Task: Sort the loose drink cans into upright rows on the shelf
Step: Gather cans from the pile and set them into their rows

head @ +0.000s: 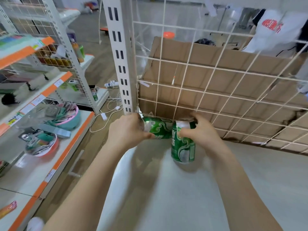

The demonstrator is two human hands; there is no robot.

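Observation:
Two green drink cans sit at the back left corner of the white shelf [183, 197]. One green can [160, 129] lies on its side against the wire grid, and my left hand [128, 130] grips its left end. The other green can [183, 147] stands upright just to its right, with my right hand [200, 130] closed around its top. The two cans touch or nearly touch.
A white wire grid [216, 80] backs the shelf, with brown cardboard [233, 77] behind it. A slotted white post [120, 64] stands at the corner. To the left, orange-edged shelves [50, 130] hold bowls and goods. Cables [106, 114] lie on the floor. A person in a white shirt [275, 27] is behind the grid.

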